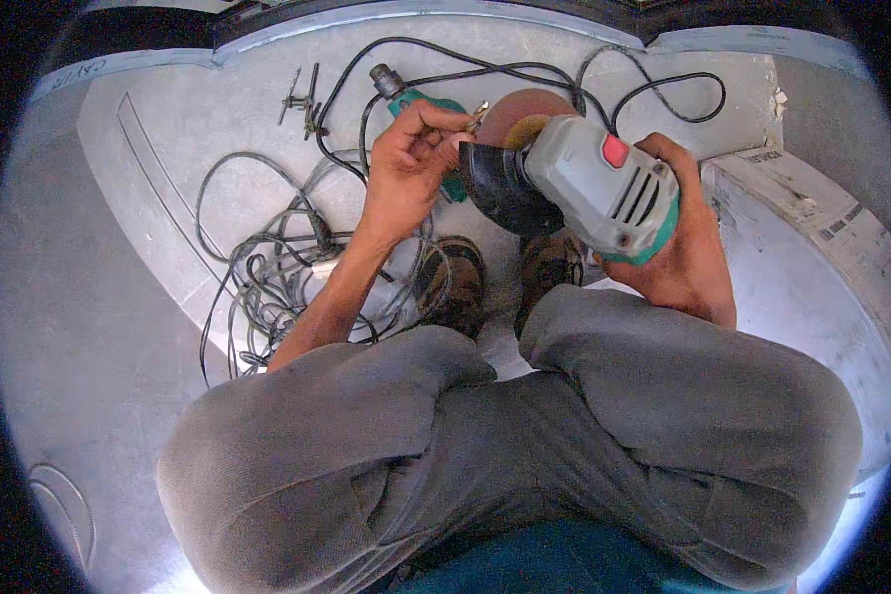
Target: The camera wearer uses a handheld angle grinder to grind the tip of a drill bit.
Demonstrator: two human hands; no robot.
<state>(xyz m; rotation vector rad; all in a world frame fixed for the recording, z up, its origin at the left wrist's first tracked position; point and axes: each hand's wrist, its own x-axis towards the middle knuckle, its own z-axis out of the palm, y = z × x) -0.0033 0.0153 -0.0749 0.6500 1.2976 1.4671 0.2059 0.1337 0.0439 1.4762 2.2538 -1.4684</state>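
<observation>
My right hand point(698, 238) is wrapped round the body of a grey and green angle grinder point(604, 183) with a red button on top. Its reddish-brown disc point(525, 114) points away from me, half covered by a black guard point(505, 188). Between the thumb and fingers of my left hand point(416, 153) is a small shiny metal bit point(480, 114), its tip close to the disc's left edge. Whether the two touch, I cannot tell. Behind my left hand a green power drill point(416, 99) lies on the floor, partly hidden, with its metal chuck showing.
A tangle of black and grey cables point(277, 282) lies left of my shoes point(450, 282). More black cord point(525, 69) loops across the far floor. Small dark metal tools point(307, 104) lie at the far left. A large pale boxlike piece point(812, 228) stands at the right.
</observation>
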